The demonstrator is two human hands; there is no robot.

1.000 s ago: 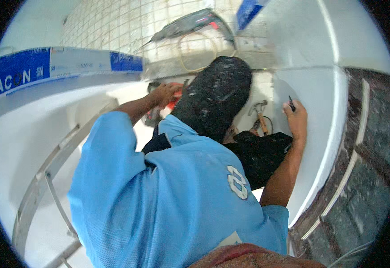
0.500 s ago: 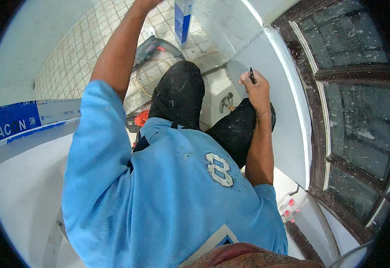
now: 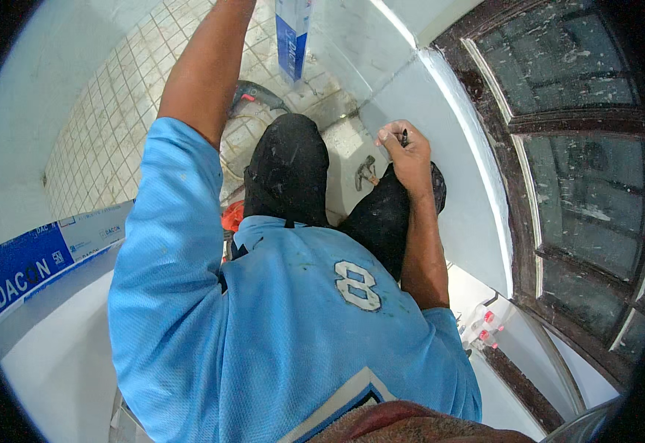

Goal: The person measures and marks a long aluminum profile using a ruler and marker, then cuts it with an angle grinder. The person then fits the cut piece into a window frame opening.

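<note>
My right hand (image 3: 411,156) is closed around a black pen (image 3: 404,138), held upright above my right knee, and its thumb and fingertips look dusty. My left arm (image 3: 208,74) reaches far forward and leaves the picture at the top edge, so the hand itself is out of sight. A hammer (image 3: 367,173) with a metal head and wooden handle lies between my knees, nearest to my right hand. Beyond my left knee, a dark grey power tool (image 3: 261,96) with a red part is partly covered by my left arm.
A tall blue and white carton (image 3: 291,44) stands ahead on the dirty tiled floor (image 3: 145,81). Another blue and white carton (image 3: 23,277) lies at the left. Dark-framed window panes (image 3: 588,184) rise on the right. Bottles with red caps (image 3: 488,328) sit behind my right elbow.
My left arm has stretched further forward, taking its wrist out of the picture. The right hand has shifted slightly left and turned, still with the pen. The whole view has moved a little.
</note>
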